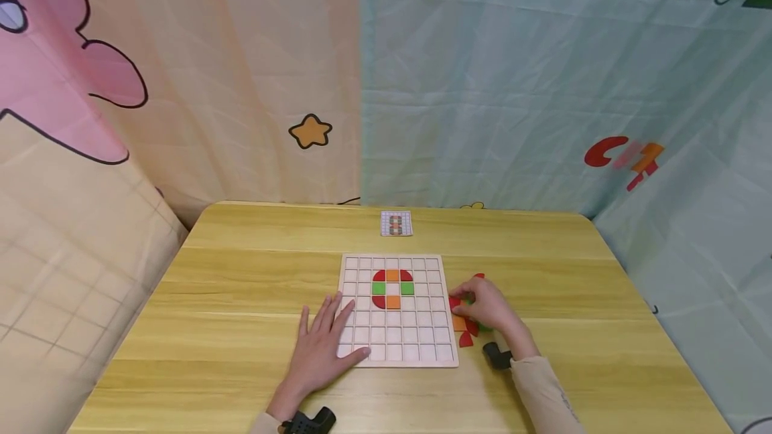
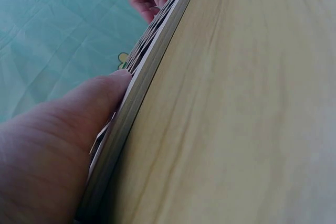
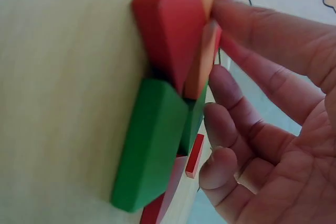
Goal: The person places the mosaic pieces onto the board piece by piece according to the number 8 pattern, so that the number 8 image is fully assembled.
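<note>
A white grid board (image 1: pixel 416 333) lies on the table. On it, red quarter-round tiles (image 1: pixel 378 302), orange square tiles (image 1: pixel 393 302) and green square tiles (image 1: pixel 407 288) form a ring around one bare cell, with the ring's lower right corner cell bare. My left hand (image 1: pixel 322 347) rests fingers spread over the board's left edge, its thumb on the lower edge. Beside the board's right edge, my right hand (image 1: pixel 487 303) pinches a red tile (image 1: pixel 454 302) between thumb and index finger at a loose pile. A green block (image 3: pixel 149 145) and a red rounded block (image 3: pixel 170 24) lie near its fingers.
A small printed card (image 1: pixel 396 224) with a grid pattern lies near the table's far edge, behind the board. A loose red piece (image 1: pixel 466 339) sits at the pile's near end. Printed curtains (image 1: pixel 482 86) hang behind the wooden table (image 1: pixel 211 320).
</note>
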